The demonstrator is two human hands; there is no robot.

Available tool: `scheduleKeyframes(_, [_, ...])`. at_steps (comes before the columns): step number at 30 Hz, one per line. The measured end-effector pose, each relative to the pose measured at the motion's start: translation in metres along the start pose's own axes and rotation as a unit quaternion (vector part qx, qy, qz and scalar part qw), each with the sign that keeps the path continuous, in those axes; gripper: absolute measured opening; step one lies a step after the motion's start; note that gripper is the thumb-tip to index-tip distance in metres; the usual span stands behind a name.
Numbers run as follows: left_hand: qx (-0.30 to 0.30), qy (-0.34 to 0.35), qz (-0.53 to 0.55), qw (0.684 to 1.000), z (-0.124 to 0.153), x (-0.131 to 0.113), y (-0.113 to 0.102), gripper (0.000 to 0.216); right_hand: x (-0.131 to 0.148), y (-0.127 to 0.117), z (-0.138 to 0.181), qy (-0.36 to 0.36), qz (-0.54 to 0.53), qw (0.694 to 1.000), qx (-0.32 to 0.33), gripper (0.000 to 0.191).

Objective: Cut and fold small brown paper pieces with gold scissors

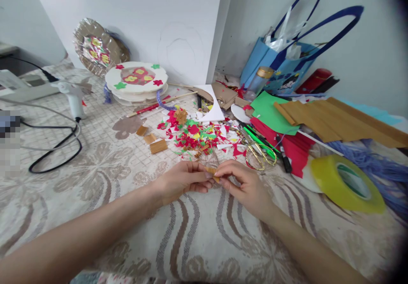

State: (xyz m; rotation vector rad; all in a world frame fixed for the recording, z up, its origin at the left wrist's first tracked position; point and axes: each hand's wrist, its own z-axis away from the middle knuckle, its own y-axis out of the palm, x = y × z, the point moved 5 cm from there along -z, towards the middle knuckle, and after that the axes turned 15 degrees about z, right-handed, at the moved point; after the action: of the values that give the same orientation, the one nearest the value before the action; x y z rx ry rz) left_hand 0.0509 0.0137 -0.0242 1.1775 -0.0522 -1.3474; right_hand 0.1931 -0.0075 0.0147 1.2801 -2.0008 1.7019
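Note:
A small piece of golden-brown crepe paper (211, 171) is pinched between both hands above the patterned tablecloth (204, 233). My left hand (186, 178) grips its left side between thumb and forefinger, the other fingers curled below. My right hand (242, 184) holds the right side with thumb and fingertips. Just beyond the left hand lie a few cut brown crepe squares (158, 146). A brown paper flower (181, 116) rests on a heap of red, green, white and yellow scraps (200, 137). Gold-handled scissors (259, 156) lie past the right hand.
At right are a yellow tape roll (321, 178), a brown crepe sheet (338, 118), green paper (270, 112) and a blue bag (261, 59). A white flower-decorated round piece (111, 78) sits at back left. Left of it are a white glue gun (72, 99) and looped cables (79, 148).

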Motion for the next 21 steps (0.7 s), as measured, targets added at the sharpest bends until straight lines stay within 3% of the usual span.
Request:
scheduleKeyframes(6, [-0.006, 0.000, -0.001, 1.000, 0.000, 0.001, 0.000, 0.017, -0.001, 0.001, -0.001, 0.021, -0.020, 1.000, -0.003, 0.012])
scheduleKeyframes(15, [0.017, 0.049, -0.135, 0.990, -0.001, -0.002, 0.003, 0.018, -0.012, 0.014, 0.004, 0.161, -0.168, 0.972, 0.034, 0.001])
scheduleKeyframes(21, [0.029, 0.054, -0.168, 0.984, 0.000, -0.001, 0.004, 0.018, -0.018, 0.020, 0.006, 0.226, -0.217, 0.948, 0.052, 0.005])
